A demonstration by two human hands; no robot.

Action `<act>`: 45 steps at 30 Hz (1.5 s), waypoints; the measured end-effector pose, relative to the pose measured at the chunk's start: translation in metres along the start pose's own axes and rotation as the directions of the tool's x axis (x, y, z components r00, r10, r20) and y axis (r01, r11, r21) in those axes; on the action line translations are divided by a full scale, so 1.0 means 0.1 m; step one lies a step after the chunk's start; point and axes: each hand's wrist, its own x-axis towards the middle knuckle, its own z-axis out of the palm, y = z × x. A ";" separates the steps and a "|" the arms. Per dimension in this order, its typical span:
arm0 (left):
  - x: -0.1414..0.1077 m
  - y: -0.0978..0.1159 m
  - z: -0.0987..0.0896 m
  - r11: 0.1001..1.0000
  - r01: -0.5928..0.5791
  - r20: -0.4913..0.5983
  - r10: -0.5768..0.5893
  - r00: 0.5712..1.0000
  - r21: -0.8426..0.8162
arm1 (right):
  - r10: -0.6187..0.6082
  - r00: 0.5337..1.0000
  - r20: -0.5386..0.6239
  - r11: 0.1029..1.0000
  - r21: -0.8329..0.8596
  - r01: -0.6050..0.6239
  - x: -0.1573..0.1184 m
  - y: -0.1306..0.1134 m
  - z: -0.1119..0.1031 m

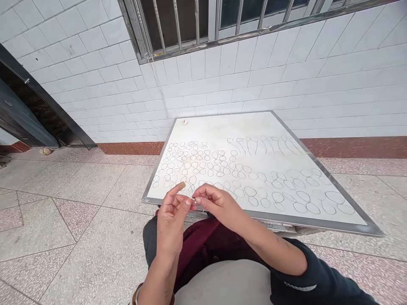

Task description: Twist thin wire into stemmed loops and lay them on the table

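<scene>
My left hand and my right hand meet over the near edge of a white board with a grey frame. Thumb and fingertips of both hands are pinched together on a small thin strand, too fine to make out well. A tan cover sits on one fingertip of my left hand. Many thin dark loops lie in rows over the board, and at its upper right several loops have long loose tails.
A small white and red item lies at the board's far left corner. Behind stands a white tiled wall with a barred window. A dark doorway is at the left. Speckled floor surrounds the board.
</scene>
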 end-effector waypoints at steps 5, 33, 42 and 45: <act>-0.03 0.00 -0.01 0.999 0.017 0.014 -0.018 1.000 0.038 | -0.139 0.990 0.005 0.960 -0.244 0.136 -0.05 -0.04 -0.04; -0.10 -0.11 0.04 0.989 -0.138 -0.171 0.145 0.975 0.054 | -0.613 0.788 0.067 0.532 -0.702 0.473 -0.24 0.30 -0.11; -0.11 -0.11 0.06 0.990 -0.138 -0.189 0.137 0.972 0.008 | -0.568 0.795 0.212 0.394 -0.778 0.489 -0.26 0.39 -0.09; -0.11 -0.12 0.05 0.989 -0.145 -0.203 0.144 0.969 0.008 | -0.536 0.815 0.220 0.414 -0.772 0.482 -0.30 0.43 -0.07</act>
